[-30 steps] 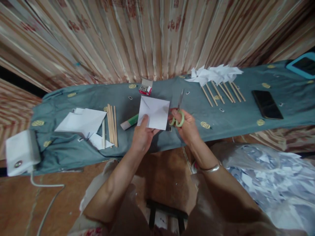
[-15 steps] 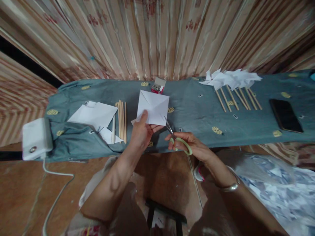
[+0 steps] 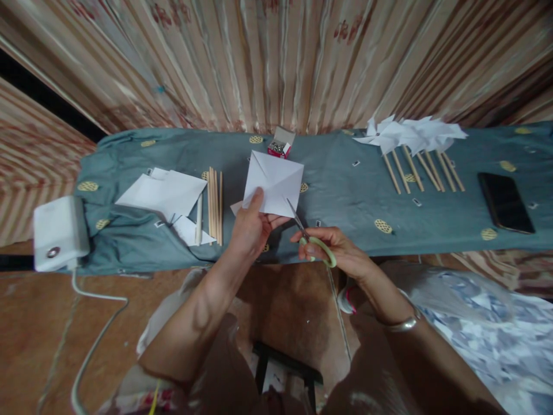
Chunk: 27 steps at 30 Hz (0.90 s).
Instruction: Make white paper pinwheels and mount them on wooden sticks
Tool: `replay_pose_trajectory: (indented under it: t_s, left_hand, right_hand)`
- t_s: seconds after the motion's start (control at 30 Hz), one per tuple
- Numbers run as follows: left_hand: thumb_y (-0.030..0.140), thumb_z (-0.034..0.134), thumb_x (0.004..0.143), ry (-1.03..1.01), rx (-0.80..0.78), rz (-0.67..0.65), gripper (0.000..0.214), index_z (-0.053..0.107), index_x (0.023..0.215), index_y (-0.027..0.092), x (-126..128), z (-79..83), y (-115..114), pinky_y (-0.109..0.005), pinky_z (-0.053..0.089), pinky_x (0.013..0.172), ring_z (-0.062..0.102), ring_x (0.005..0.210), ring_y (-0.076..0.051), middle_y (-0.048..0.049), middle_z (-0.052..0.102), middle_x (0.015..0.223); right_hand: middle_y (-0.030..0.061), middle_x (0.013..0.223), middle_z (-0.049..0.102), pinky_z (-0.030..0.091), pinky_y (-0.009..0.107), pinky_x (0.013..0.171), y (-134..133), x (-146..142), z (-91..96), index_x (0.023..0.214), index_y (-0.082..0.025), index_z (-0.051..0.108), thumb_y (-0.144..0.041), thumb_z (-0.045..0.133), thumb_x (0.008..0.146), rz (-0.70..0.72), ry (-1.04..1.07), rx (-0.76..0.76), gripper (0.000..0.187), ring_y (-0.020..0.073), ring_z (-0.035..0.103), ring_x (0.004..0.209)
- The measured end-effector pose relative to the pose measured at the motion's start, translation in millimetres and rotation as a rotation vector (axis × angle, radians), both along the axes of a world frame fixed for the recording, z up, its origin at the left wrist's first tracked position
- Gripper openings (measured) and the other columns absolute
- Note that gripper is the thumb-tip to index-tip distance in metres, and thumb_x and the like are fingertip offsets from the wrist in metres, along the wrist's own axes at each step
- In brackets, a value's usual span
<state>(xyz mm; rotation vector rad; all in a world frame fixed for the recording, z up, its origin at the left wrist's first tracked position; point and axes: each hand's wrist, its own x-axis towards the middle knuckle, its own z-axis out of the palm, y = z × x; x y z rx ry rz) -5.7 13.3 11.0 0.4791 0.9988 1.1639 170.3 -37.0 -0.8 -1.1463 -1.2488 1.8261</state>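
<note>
My left hand (image 3: 250, 227) pinches a creased white paper square (image 3: 273, 181) by its lower edge and holds it up over the teal cloth-covered table (image 3: 341, 196). My right hand (image 3: 341, 251) grips green-handled scissors (image 3: 311, 239), fingers through the loops. The blades point up and left, and their tips touch the square's lower right corner. A silver bangle sits on my right wrist.
Loose white sheets (image 3: 164, 193) and a bundle of wooden sticks (image 3: 213, 204) lie at the left. A red box of pins (image 3: 279, 147) stands behind the paper. Finished paper pinwheels on sticks (image 3: 415, 150) and a black phone (image 3: 504, 202) lie right. A white device (image 3: 58, 233) sits far left.
My right hand swung the scissors from beside the paper, blades pointing away, down below it; the blades now point up into the square's lower right corner. The view shifted slightly.
</note>
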Motion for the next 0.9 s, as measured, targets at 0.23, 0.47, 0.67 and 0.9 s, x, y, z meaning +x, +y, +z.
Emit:
replay_pose_trajectory:
  t_s: [0.23, 0.47, 0.67, 0.9]
  left_hand:
    - [0.034, 0.054, 0.095, -0.028, -0.012, 0.022, 0.038, 0.055, 0.128, 0.015, 0.3, -0.8, -0.4, -0.036, 0.059, 0.086, 0.074, 0.090, -0.022, -0.0091, 0.077, 0.092]
    - [0.040, 0.060, 0.092, -0.003, -0.032, 0.011, 0.043, 0.056, 0.126, 0.015, 0.4, 0.4, -0.8, -0.032, 0.060, 0.080, 0.074, 0.086, -0.021, -0.0087, 0.076, 0.091]
    - [0.039, 0.057, 0.093, -0.004, -0.024, 0.013, 0.037, 0.058, 0.122, 0.016, 0.0, 0.9, -1.0, -0.035, 0.061, 0.079, 0.074, 0.084, -0.021, -0.0077, 0.076, 0.095]
    - [0.042, 0.059, 0.093, 0.004, -0.010, 0.004, 0.041, 0.057, 0.124, 0.016, -1.0, -0.5, -1.6, -0.035, 0.060, 0.082, 0.074, 0.088, -0.021, -0.0089, 0.076, 0.099]
  right_hand:
    - [-0.0015, 0.067, 0.061, 0.043, 0.024, 0.055, -0.3, -1.5, -1.2, 0.090, -0.016, 0.072, -0.046, 0.082, 0.069, -0.001, -0.032, 0.006, 0.038, 0.0101, 0.053, 0.059]
    - [-0.0040, 0.062, 0.059, 0.039, 0.022, 0.051, -0.9, -3.6, -0.2, 0.087, -0.018, 0.073, -0.045, 0.083, 0.067, -0.008, -0.032, 0.022, 0.035, 0.0081, 0.050, 0.054]
    - [-0.0046, 0.061, 0.059, 0.041, 0.021, 0.049, -0.7, -3.4, -2.5, 0.085, -0.018, 0.073, -0.044, 0.084, 0.066, -0.023, -0.018, -0.004, 0.034, 0.0074, 0.051, 0.053]
    - [-0.0063, 0.056, 0.057, 0.037, 0.018, 0.044, 0.2, -5.7, -6.1, 0.079, -0.017, 0.074, -0.038, 0.089, 0.058, -0.068, 0.011, -0.051, 0.033, 0.0051, 0.047, 0.047]
